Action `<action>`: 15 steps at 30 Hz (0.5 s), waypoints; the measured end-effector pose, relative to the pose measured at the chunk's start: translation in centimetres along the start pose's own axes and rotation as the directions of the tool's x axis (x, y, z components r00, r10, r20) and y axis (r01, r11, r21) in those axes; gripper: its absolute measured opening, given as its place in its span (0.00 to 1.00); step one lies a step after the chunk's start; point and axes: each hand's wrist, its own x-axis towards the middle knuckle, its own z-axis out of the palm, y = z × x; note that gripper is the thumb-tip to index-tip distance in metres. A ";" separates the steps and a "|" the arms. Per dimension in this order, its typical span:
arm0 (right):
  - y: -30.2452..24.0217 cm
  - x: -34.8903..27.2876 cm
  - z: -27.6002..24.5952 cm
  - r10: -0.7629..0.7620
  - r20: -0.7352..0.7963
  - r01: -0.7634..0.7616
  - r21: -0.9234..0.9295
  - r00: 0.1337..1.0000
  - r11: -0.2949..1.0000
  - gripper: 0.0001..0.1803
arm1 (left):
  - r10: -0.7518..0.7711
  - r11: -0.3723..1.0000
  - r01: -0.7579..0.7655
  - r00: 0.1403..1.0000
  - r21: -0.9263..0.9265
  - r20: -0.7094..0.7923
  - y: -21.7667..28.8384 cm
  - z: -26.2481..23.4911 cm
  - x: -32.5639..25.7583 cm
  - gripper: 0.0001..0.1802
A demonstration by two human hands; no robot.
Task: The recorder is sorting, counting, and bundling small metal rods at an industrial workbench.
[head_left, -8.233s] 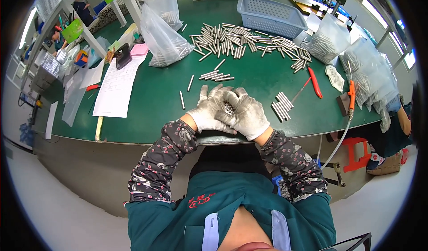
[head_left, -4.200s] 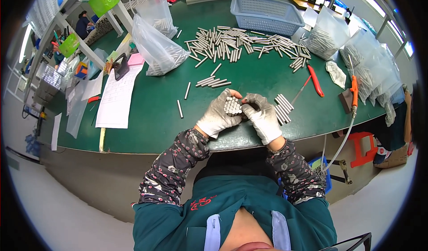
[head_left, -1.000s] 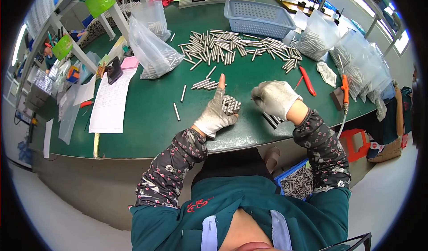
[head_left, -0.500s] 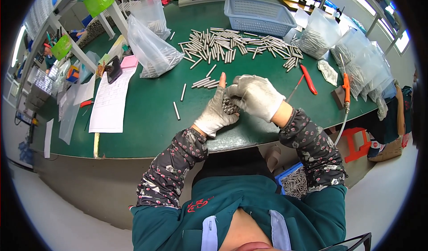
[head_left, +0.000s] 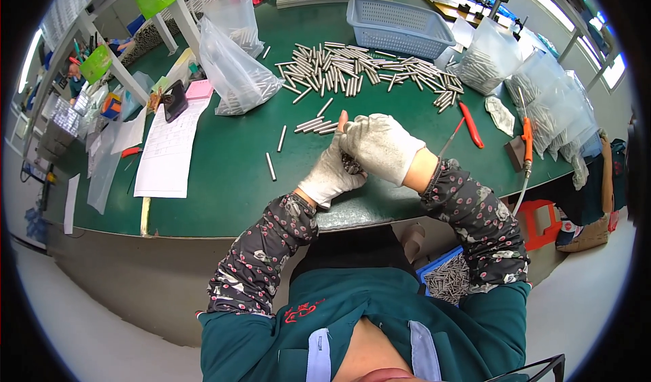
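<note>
In a worn white glove, my left hand [head_left: 329, 177] is wrapped round a bundle of short metal pins [head_left: 350, 165], whose ends show between the two hands. My right hand [head_left: 385, 146], also gloved, lies over the top of this bundle with its fingers curled in against the left hand. What the right fingertips hold, if anything, is hidden. Just beyond my hands lies a small row of loose pins [head_left: 313, 125]. A big heap of similar pins [head_left: 332, 67] spreads farther off. Two single pins [head_left: 270, 166] rest left of my left hand.
A blue plastic basket [head_left: 400, 33] stands behind the heap. Clear bags of pins stand at left [head_left: 234, 73] and right [head_left: 483, 56]. Red-handled pliers [head_left: 471, 126] and an orange air gun [head_left: 527, 138] lie right. Papers [head_left: 169, 148] lie left. A blue bin of pins [head_left: 444, 277] sits below the table edge.
My right hand has moved slightly left and closed down over the bundle, covering more of the pins. My left hand stays nearly where it was. The whole view has shifted a little.
</note>
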 end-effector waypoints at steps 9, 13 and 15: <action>1.2 -1.1 -1.8 0.186 -0.112 -0.159 0.211 0.976 0.964 0.10 | -0.198 0.961 0.209 0.977 -0.179 0.077 1.7 0.2 -0.1 0.61; 1.1 -1.3 -0.7 0.254 -0.086 -0.188 0.459 0.963 0.868 0.10 | -0.118 0.983 0.124 0.991 -0.134 0.056 0.6 -0.1 -0.2 0.61; 1.4 -1.5 -1.3 0.302 -0.100 -0.214 0.501 0.948 0.838 0.09 | -0.090 0.993 0.094 0.995 -0.078 0.052 0.3 0.0 -0.2 0.61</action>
